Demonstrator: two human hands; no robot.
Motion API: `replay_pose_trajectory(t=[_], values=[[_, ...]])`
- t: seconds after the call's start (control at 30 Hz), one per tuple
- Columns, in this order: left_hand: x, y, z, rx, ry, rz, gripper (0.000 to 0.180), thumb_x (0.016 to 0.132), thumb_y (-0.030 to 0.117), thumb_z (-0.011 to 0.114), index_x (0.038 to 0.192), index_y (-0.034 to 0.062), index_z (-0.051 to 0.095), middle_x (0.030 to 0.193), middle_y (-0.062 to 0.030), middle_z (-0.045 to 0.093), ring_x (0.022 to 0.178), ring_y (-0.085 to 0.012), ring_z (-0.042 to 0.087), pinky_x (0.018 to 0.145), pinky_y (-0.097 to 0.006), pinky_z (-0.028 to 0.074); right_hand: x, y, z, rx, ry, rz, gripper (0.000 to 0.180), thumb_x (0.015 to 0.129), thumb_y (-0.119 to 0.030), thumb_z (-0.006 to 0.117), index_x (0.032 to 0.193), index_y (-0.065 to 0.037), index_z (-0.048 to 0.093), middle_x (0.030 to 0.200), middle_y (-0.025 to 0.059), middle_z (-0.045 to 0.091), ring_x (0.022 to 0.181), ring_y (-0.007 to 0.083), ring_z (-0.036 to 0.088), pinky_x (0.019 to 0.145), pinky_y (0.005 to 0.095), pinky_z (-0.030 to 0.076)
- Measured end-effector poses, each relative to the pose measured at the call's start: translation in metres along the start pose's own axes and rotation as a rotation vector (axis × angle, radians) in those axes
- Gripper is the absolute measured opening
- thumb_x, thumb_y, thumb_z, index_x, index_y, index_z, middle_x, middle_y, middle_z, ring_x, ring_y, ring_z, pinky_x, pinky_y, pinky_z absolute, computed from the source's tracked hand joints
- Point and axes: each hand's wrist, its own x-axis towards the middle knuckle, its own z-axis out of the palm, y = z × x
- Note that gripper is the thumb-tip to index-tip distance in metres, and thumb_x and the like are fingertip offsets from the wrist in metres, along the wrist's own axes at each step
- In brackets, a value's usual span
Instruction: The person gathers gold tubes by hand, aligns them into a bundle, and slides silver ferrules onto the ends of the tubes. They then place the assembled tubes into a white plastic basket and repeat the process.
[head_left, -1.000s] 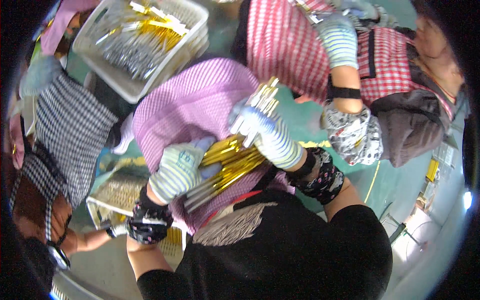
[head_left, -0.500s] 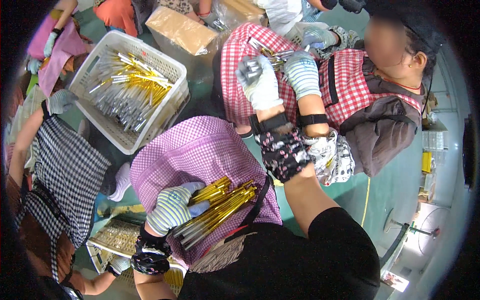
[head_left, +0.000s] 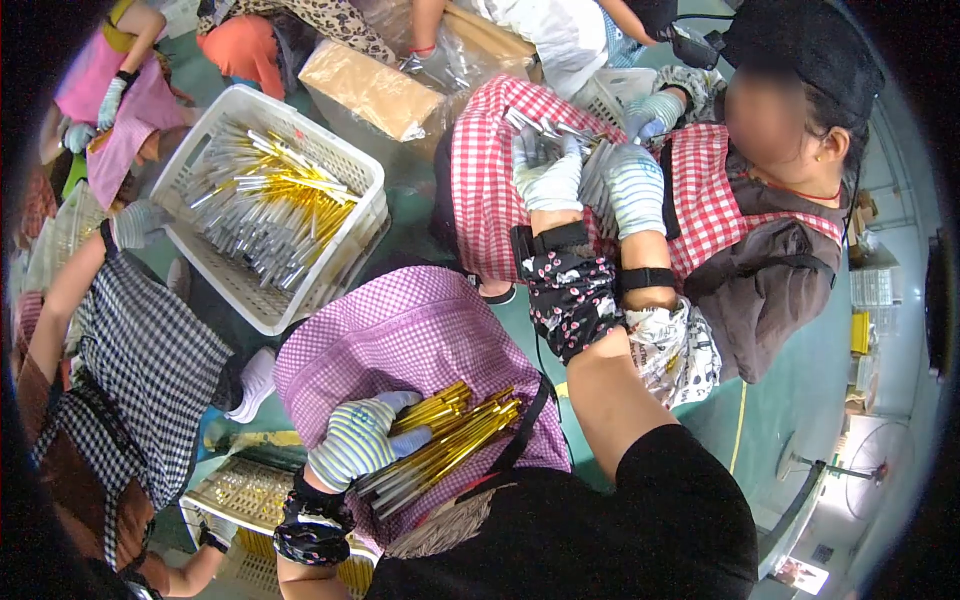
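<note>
My left hand (head_left: 355,440), in a striped glove, rests over my lap on a purple checked apron (head_left: 420,320). Its fingers and thumb close around part of a loose bundle of slim gold and silver tubes (head_left: 450,435). My right arm reaches to a co-worker's lap, covered by a red checked apron (head_left: 485,190). There my gloved right hand (head_left: 550,180) has its fingers bent around silver tubes (head_left: 545,128), partly hidden by the glove. Right beside it are the co-worker's gloved hand (head_left: 635,185) and more silver tubes (head_left: 595,185).
A white crate (head_left: 270,318) heaped with gold and silver tubes stands at the far left. Behind it is a brown carton (head_left: 370,85) wrapped in plastic. Another person in a black checked apron (head_left: 150,350) sits at left, near a low basket (head_left: 235,490).
The whole view has shifted, so most things appear lower and slightly right. My right hand has moved a little right over the co-worker's lap. My left hand keeps its hold.
</note>
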Motion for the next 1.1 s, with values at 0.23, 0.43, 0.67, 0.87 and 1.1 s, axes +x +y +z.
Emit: replay_pose_trajectory(t=[0.23, 0.43, 0.67, 0.87, 1.1], values=[[0.001, -0.003, 0.007, 0.023, 0.028, 0.041, 0.048, 0.086, 0.039, 0.067, 0.117, 0.0036, 0.062, 0.095, -0.0198, 0.068, 0.083, -0.0353, 0.068, 0.075, -0.041, 0.053, -0.036, 0.004, -0.008, -0.077, -0.084, 0.077, 0.031, 0.095, -0.024, 0.053, 0.116, -0.002, 0.051, 0.115, 0.0168, 0.059, 0.104, 0.0281, 0.062, 0.092, 0.0461, 0.053], [-0.023, 0.011, 0.016, 0.259, 0.240, 0.178, 0.049, 0.079, 0.032, 0.072, 0.119, 0.0064, 0.060, 0.118, -0.0158, 0.061, 0.104, -0.0358, 0.062, 0.088, -0.044, 0.051, -0.088, 0.011, -0.041, -0.196, -0.213, 0.215, 0.031, 0.094, -0.018, 0.056, 0.120, -0.001, 0.054, 0.114, 0.0139, 0.062, 0.100, 0.0264, 0.062, 0.091, 0.0432, 0.054], [-0.070, 0.012, 0.020, 0.366, 0.191, 0.317, 0.047, 0.064, 0.029, 0.080, 0.104, 0.0085, 0.064, 0.112, -0.0112, 0.062, 0.117, -0.0377, 0.054, 0.097, -0.049, 0.045, -0.154, 0.006, -0.064, -0.312, -0.403, 0.493, 0.026, 0.097, -0.022, 0.057, 0.118, -0.007, 0.061, 0.097, 0.0088, 0.070, 0.073, 0.0189, 0.067, 0.073, 0.0364, 0.059], [-0.066, 0.017, 0.044, 0.430, 0.274, 0.300, 0.045, 0.061, 0.028, 0.079, 0.099, 0.0088, 0.065, 0.108, -0.0099, 0.062, 0.119, -0.0351, 0.051, 0.101, -0.050, 0.042, -0.186, 0.014, -0.073, -0.473, -0.670, 0.497, 0.028, 0.098, -0.021, 0.056, 0.118, -0.003, 0.060, 0.094, 0.0119, 0.070, 0.068, 0.0184, 0.067, 0.063, 0.0293, 0.057], [-0.061, 0.006, 0.057, 0.397, 0.364, 0.321, 0.032, 0.065, 0.025, 0.078, 0.087, 0.0075, 0.064, 0.103, -0.0094, 0.062, 0.118, -0.0349, 0.053, 0.099, -0.050, 0.043, -0.222, 0.016, -0.079, -0.817, -0.913, 0.466, 0.029, 0.101, -0.021, 0.051, 0.120, -0.001, 0.059, 0.097, 0.0080, 0.067, 0.079, 0.0124, 0.065, 0.071, 0.0249, 0.054]])
